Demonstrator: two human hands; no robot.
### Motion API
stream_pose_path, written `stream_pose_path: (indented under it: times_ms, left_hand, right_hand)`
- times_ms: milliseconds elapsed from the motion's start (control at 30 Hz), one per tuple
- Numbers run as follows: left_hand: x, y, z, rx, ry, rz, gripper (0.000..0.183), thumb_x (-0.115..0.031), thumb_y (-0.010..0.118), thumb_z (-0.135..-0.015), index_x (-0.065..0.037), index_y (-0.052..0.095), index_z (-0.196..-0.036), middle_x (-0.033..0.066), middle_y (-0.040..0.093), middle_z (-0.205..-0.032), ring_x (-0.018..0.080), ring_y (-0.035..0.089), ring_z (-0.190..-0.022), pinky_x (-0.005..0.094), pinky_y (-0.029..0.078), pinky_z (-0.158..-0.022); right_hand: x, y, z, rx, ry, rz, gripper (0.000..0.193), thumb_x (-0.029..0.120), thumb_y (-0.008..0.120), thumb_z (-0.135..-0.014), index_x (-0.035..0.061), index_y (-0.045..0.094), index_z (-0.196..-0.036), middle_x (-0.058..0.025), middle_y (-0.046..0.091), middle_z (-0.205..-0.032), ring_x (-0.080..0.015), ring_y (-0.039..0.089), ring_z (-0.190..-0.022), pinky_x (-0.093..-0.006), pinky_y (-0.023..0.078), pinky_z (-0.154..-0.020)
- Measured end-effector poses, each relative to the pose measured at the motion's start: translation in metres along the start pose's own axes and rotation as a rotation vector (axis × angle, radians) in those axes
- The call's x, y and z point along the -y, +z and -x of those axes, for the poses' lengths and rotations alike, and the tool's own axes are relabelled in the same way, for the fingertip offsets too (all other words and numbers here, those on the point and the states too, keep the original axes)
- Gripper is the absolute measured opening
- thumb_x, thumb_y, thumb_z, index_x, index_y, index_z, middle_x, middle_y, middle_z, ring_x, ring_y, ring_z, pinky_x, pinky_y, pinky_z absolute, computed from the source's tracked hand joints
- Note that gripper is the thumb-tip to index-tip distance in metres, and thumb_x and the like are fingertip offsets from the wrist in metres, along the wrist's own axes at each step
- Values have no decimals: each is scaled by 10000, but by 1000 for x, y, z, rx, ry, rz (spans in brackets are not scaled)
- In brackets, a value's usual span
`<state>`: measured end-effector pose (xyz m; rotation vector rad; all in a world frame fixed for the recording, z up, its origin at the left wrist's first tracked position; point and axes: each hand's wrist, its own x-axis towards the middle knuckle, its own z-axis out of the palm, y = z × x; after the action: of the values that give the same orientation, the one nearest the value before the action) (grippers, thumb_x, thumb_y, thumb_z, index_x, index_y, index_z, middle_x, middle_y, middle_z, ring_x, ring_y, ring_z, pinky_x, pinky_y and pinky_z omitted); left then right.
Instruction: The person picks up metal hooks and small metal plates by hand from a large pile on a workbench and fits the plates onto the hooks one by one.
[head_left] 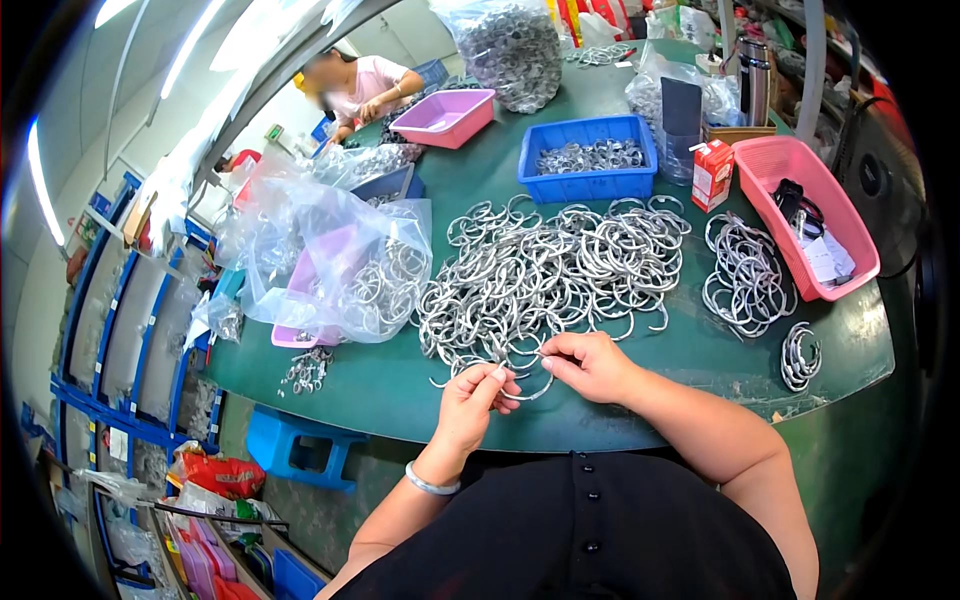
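Observation:
A silvery open metal ring (538, 394) is held between my two hands, low over the table's front edge. My left hand (472, 405) pinches one side of it between thumb and fingers. The fingertips of my right hand (592, 367) are closed on its other end. Just beyond my hands spreads a big tangled heap of similar curved metal rings (560, 265). To the right lie a smaller pile of rings (745, 275) and a small stacked bunch of rings (800, 357).
Behind the heap stands a blue bin (588, 188) of small metal parts. A pink basket (868, 262) and a red carton (712, 175) stand right. Left is a clear plastic bag (335, 265) over a purple tray. A blue stool (300, 447) stands below. A person (365, 85) sits across the table.

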<state>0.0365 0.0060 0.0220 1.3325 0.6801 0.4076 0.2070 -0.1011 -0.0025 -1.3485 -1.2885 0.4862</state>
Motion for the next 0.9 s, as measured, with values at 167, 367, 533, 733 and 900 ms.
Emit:
stream_pose_path:
  times_ms: [167,367,533,733,900]
  left_hand:
    - [-3,2,4,6,-9,-22,162,-150,479,-866,-27,584,-868,56,602,-711,121,568,-575,214,439,-528]
    - [-3,1,7,2,-9,-51,164,-151,476,-869,-25,582,-868,59,603,-702,125,572,-563,211,440,-518]
    - [-2,0,11,11,-11,-50,157,-154,484,-867,-29,579,-854,51,603,-699,117,573,-569,205,439,-521]
    - [-1,-1,12,28,-12,-40,162,-163,482,-869,-37,569,-814,43,601,-698,105,570,-574,201,436,-521]
    - [2,-3,12,40,-25,-71,184,-152,452,-874,-39,555,-773,58,603,-704,123,575,-570,214,444,-522]
  right_hand:
    - [1,1,1,52,70,-54,132,132,585,-788,22,588,-860,-66,594,-669,-123,558,-571,-249,443,-532]
    - [0,3,2,93,69,-90,118,126,574,-797,17,585,-838,-49,583,-647,-94,529,-551,-238,428,-515]
    - [3,3,4,127,76,-83,120,127,572,-799,14,583,-839,-39,581,-649,-86,514,-549,-230,419,-511]
    - [1,3,4,136,84,-104,123,131,573,-800,17,584,-844,-38,584,-654,-80,515,-558,-230,424,-523]
    - [0,3,5,168,102,-110,126,130,576,-798,16,582,-850,-39,584,-657,-79,514,-561,-229,425,-526]
